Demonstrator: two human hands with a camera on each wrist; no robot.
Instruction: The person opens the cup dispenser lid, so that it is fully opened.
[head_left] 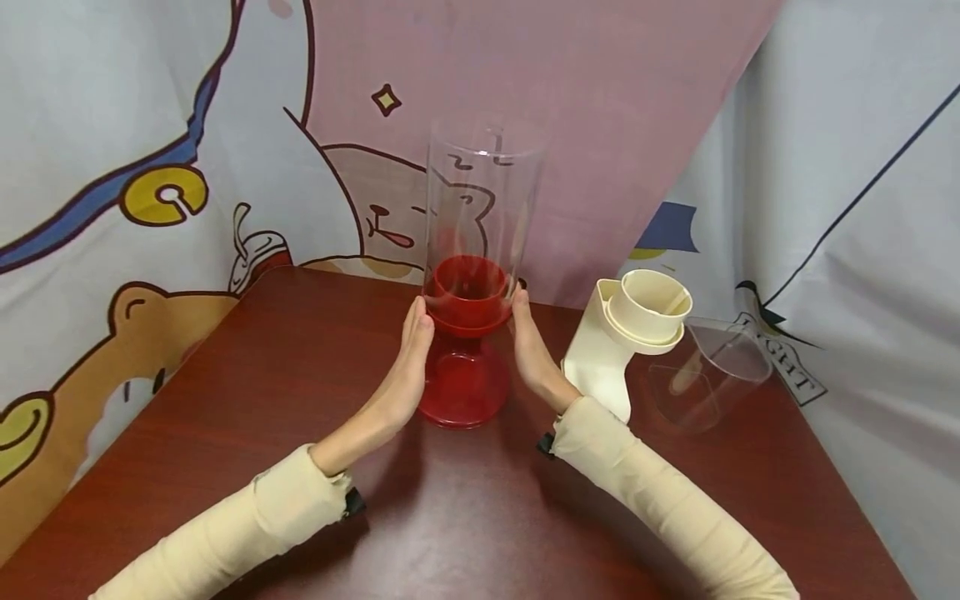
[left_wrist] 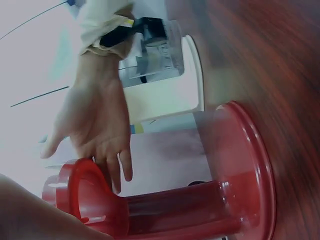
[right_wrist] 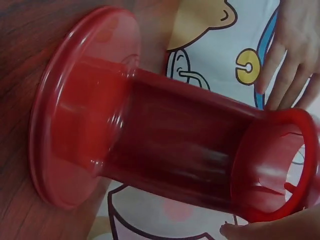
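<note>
A red stand (head_left: 465, 387) with a wide round base and a cup-like top rises from the table. Above it stands a tall clear cylinder (head_left: 480, 212), its lower end around or at the red top; the exact fit is hard to tell. My left hand (head_left: 401, 371) lies along the left side of the red top with straight fingers. On the opposite side, my right hand (head_left: 534, 350) has its fingers straight too, palm facing the stand. In the left wrist view the right hand (left_wrist: 102, 117) shows extended fingers beside the red rim (left_wrist: 75, 195).
A cream spout-like part (head_left: 607, 350) with a round collar stands right of my right hand. Beside it is a clear container (head_left: 708, 383), near the table's right edge. A printed curtain (head_left: 600, 100) hangs behind the dark red table (head_left: 300, 358).
</note>
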